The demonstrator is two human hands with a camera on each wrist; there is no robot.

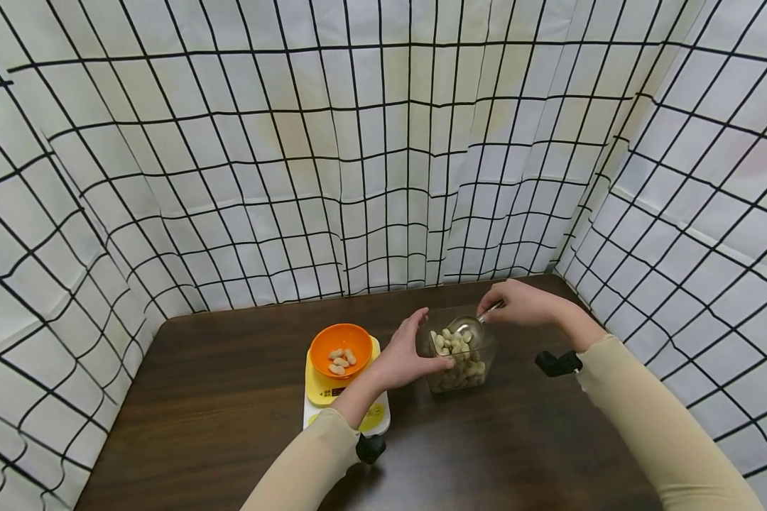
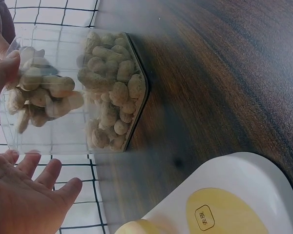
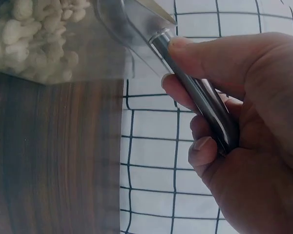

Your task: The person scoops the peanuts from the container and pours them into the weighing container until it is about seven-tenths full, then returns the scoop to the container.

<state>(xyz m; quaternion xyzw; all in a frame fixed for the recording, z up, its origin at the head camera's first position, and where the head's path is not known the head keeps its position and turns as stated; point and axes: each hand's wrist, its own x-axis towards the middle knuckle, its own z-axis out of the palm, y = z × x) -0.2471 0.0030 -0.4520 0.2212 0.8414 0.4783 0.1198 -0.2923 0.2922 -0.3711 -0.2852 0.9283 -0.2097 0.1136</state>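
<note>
Head view: toward the surface's far edge, a scoop is held by the right grip, a peanut container touched by the splayed left grip.

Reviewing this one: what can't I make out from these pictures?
Head view: markings on the scale are too small to read; the left forearm covers part of it.
Right wrist view: the top edge cuts off the far end of the scoop.
Left wrist view: front peanuts hide those behind, preventing a count.

Clear box upright on the dark tabletop, half-full of pale peanuts, a shiny-handled scoop aslant inside.
</note>
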